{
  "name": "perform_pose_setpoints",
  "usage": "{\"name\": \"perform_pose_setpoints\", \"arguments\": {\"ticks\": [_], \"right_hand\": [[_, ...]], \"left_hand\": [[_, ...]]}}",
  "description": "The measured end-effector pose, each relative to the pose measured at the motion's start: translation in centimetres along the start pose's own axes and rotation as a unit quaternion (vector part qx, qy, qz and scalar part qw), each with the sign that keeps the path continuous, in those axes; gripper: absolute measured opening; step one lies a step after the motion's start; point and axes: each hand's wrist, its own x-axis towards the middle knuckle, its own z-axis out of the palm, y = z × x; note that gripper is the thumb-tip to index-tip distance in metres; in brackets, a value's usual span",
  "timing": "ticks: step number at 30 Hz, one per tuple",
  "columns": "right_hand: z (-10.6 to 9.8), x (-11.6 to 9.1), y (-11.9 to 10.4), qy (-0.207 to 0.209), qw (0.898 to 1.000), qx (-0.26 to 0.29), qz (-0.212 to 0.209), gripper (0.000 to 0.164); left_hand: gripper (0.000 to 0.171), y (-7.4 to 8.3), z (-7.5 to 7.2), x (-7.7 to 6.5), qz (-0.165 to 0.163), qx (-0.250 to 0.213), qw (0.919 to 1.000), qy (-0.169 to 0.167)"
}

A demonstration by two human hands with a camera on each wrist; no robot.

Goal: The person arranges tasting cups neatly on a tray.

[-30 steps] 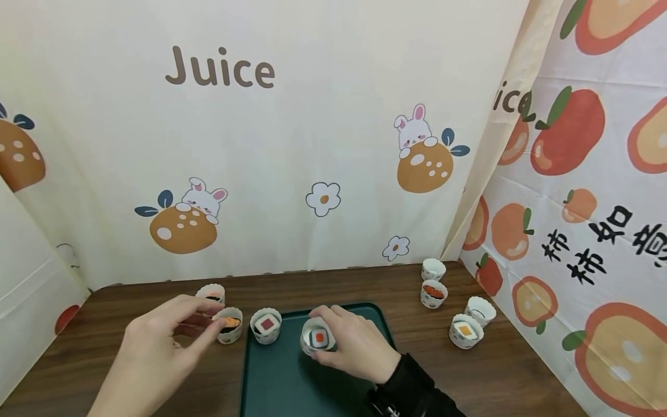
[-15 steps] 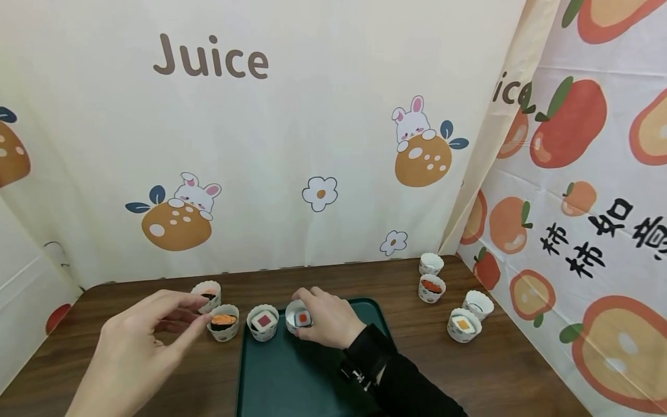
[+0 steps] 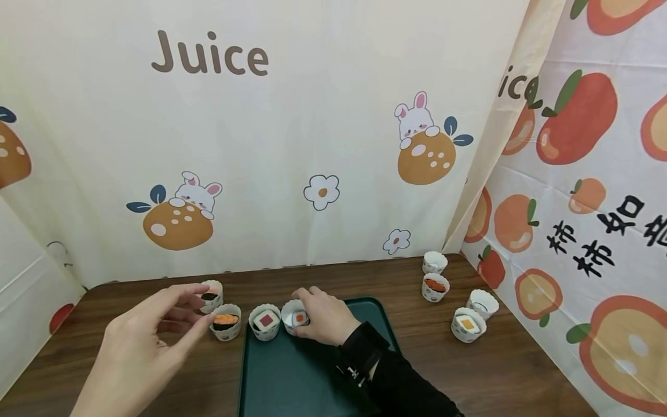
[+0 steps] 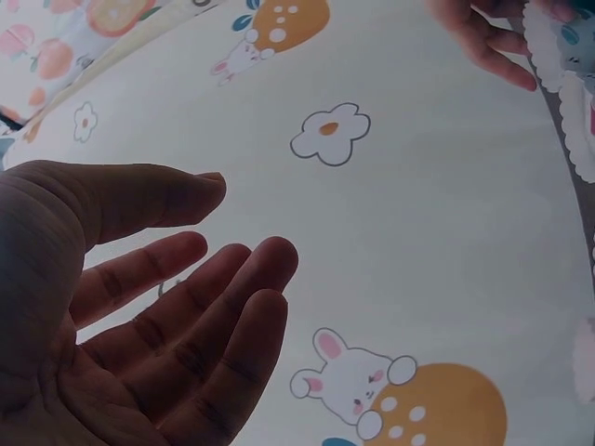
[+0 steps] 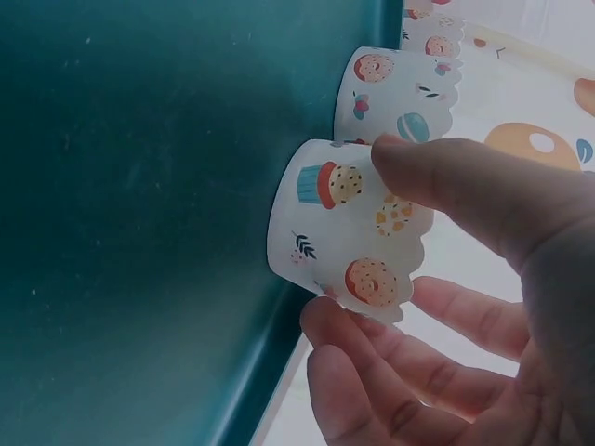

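My right hand (image 3: 329, 317) holds a white paper baking cup (image 3: 288, 324) between thumb and fingers at the tray's far edge. A sushi roll piece with an orange-red centre lies in this cup; its printed wall (image 5: 349, 218) shows in the right wrist view. Beside it on the left stands another cup (image 3: 264, 331) with a dark-red-centred sushi roll. My left hand (image 3: 143, 341) hovers with relaxed, parted fingers, holding nothing. Near its fingertips are a cup with orange-topped sushi (image 3: 226, 322) and one with pink-topped sushi (image 3: 211, 296), partly covered by the hand.
The dark green tray (image 3: 292, 376) lies on a brown wooden table (image 3: 443, 376). At the right stand a red-topped sushi cup (image 3: 435, 287), a yellow-centred one (image 3: 468, 324), and two more cups behind them. Printed curtains (image 3: 250, 139) close off the back and right.
My right hand has carried its cup left and toward the back, up beside the cup with the dark-red-centred roll. My left hand has shifted slightly left, still holding nothing. The view has tilted a little.
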Motion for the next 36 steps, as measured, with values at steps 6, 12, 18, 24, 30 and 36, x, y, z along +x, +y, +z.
{"name": "perform_pose_setpoints", "arguments": {"ticks": [6,12,18,24,30,36], "right_hand": [[-0.2,-0.1,-0.2,0.001,1.000,0.007,0.007,0.064],[0.0,0.0,-0.2,0.007,1.000,-0.009,0.009,0.061],[0.0,-0.1,-0.2,0.014,1.000,-0.019,0.005,0.060],[-0.1,-0.4,-0.2,0.021,0.999,-0.024,0.002,0.060],[-0.3,-0.7,0.1,0.022,1.000,-0.018,-0.007,0.062],[-0.6,-1.7,0.9,0.027,1.000,-0.002,0.003,0.064]], "left_hand": [[0.064,0.1,0.0,-0.1,-0.002,-0.003,1.0000,-0.005],[0.061,0.0,0.1,-0.1,-0.012,0.002,0.9999,-0.011],[0.059,-0.3,0.4,0.0,-0.014,-0.009,0.9998,-0.009],[0.059,0.0,0.4,0.0,-0.008,-0.003,0.9999,-0.007],[0.058,-0.2,0.4,0.1,-0.017,0.002,0.9998,-0.012],[0.058,-0.7,0.6,0.1,-0.016,0.006,0.9994,-0.030]]}}
